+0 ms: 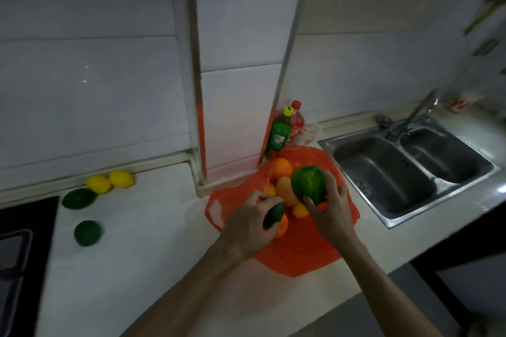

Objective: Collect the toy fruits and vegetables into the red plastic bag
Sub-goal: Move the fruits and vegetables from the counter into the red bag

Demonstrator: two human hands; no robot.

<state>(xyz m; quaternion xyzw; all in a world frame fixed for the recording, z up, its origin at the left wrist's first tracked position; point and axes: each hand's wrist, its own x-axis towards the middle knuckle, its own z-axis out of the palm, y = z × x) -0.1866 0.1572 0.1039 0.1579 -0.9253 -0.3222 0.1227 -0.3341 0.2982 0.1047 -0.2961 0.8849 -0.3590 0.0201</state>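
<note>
The red plastic bag (298, 254) lies open on the white counter, beside the sink. Inside it I see an orange (282, 167), a pale orange fruit (286, 190) and small yellow pieces (299, 210). My left hand (246, 227) grips a dark green avocado (273, 215) over the bag's mouth. My right hand (332, 210) holds a green bell pepper (308, 183) above the bag. Two lemons (109, 182) sit against the wall at the left. Below them lie two dark green avocados, one near the lemons (78, 198) and one closer to me (88, 232).
A green bottle (280, 131) and a red bottle (297, 120) stand behind the bag at the wall. A double steel sink (410, 172) with a tap (419, 109) is to the right. A black cooktop (19, 254) fills the left edge. A metal-edged wall column (238, 63) juts out behind.
</note>
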